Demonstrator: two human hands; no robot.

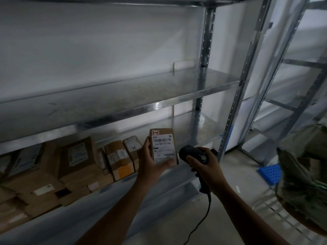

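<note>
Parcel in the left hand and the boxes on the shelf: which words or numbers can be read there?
"516-K20-00-028", roughly: white label on the parcel held by the left hand.
Other print on that label: too small.
Labels on the shelf boxes: blurred, unreadable.
The scanner in the right hand: no text shows.

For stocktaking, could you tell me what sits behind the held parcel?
Behind the parcel only the lower shelf and pale wall show; the spot it covers is hidden.

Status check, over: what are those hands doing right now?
Left hand holds small labelled box. Right hand grips scanner beside it. Nothing between them.
</note>
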